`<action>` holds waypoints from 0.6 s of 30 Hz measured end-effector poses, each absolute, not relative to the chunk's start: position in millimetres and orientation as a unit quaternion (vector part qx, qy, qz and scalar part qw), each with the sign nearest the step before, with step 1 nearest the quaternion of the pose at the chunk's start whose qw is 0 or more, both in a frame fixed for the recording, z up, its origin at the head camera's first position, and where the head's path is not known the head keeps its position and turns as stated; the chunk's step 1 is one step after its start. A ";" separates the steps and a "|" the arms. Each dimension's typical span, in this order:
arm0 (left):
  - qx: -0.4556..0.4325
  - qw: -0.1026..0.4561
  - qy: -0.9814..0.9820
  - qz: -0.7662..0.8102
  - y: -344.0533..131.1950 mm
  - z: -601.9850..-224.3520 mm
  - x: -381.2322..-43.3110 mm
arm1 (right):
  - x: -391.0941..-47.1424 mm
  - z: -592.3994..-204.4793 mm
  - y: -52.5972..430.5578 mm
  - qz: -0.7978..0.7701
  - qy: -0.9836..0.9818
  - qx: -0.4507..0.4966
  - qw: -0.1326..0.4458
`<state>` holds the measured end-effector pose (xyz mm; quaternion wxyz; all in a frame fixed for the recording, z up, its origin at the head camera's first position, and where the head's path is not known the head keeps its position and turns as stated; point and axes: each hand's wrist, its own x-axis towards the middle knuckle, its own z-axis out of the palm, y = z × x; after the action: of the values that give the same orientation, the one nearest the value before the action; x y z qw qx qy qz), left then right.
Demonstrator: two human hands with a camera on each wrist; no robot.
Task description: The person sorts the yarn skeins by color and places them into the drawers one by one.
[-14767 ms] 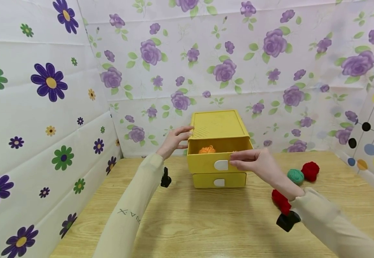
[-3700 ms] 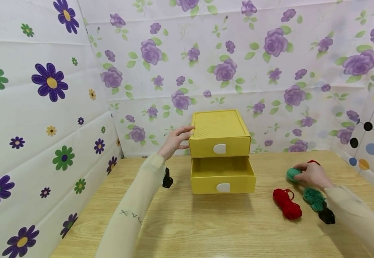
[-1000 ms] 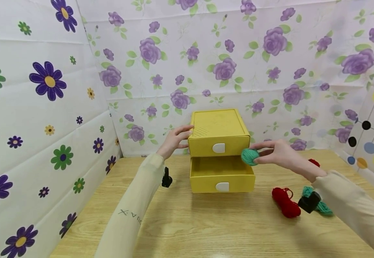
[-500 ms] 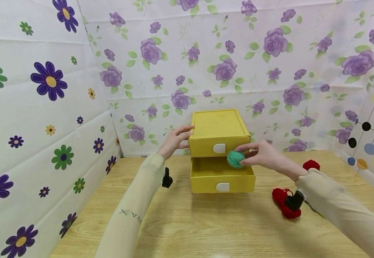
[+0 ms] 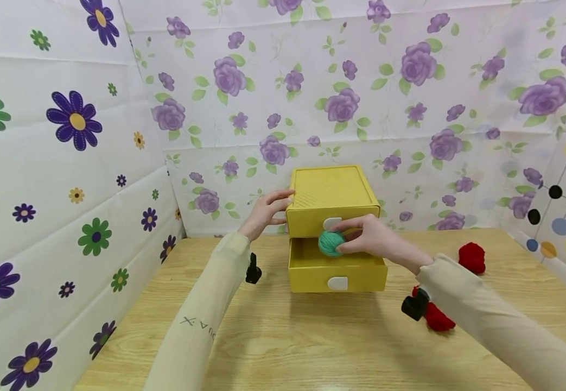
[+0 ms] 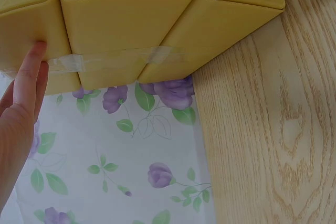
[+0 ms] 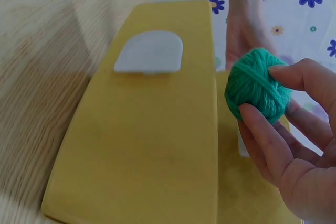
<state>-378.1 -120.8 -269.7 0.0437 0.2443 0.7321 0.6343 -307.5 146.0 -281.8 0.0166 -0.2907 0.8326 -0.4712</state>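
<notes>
A yellow two-drawer box (image 5: 331, 187) stands on the wooden table, its lower drawer (image 5: 312, 279) pulled out and its upper drawer (image 5: 304, 222) pushed in. With thumb and fingers my right hand (image 5: 375, 239) pinches a green yarn ball (image 5: 330, 243) over the lower drawer, in front of the upper drawer's white handle. In the right wrist view the yarn ball (image 7: 257, 85) sits between the fingertips. My left hand (image 5: 263, 214) rests extended fingers on the box's left side; the left wrist view shows a fingertip of this hand (image 6: 26, 95) touching the yellow wall.
Two red yarn bundles lie on the table at the right: a round one (image 5: 471, 257) farther back and a longer one (image 5: 439, 317), partly covered by the right wrist's black camera (image 5: 414, 305). Clear tape (image 6: 105, 60) runs along the box. Flowered cloth (image 5: 243, 125) hangs behind.
Earlier the upper drawer, with orange yarn, was out; now it is in and the lower is out. My right hand picked the green ball off the table and carried it left. The left hand stayed.
</notes>
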 end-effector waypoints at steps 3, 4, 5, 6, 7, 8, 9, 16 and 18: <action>0.245 0.043 0.732 0.635 -120.9 -269.3 -377.3 | -308.2 -282.8 135.9 -0.460 0.838 -0.293 0.003; 0.245 0.043 0.732 0.635 -120.8 -268.9 -377.1 | -308.5 -283.0 133.1 -0.455 0.840 -0.296 -0.002; 0.246 0.043 0.732 0.634 -120.7 -268.9 -377.1 | -308.7 -283.2 130.4 -0.451 0.841 -0.298 -0.006; 0.247 0.043 0.731 0.634 -120.6 -268.8 -377.2 | -308.8 -283.4 127.8 -0.447 0.842 -0.301 -0.010; 0.247 0.044 0.731 0.635 -120.5 -268.8 -377.3 | -309.0 -283.7 125.5 -0.445 0.843 -0.303 -0.012; 0.247 0.044 0.730 0.635 -120.4 -268.8 -377.6 | -309.2 -283.8 123.3 -0.443 0.843 -0.305 -0.014; 0.247 0.043 0.730 0.635 -120.3 -269.0 -377.9 | -309.3 -284.0 121.4 -0.442 0.843 -0.306 -0.015; 0.246 0.043 0.730 0.637 -120.5 -269.2 -377.7 | -308.8 -285.7 114.8 -0.445 0.841 -0.308 -0.018; 0.246 0.042 0.730 0.636 -120.5 -269.1 -377.6 | -308.6 -285.8 114.1 -0.445 0.841 -0.307 -0.020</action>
<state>-377.6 -120.5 -269.1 0.0423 0.2462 0.7299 0.6363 -308.6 114.1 -285.8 -0.0201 -0.3070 0.8412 -0.4447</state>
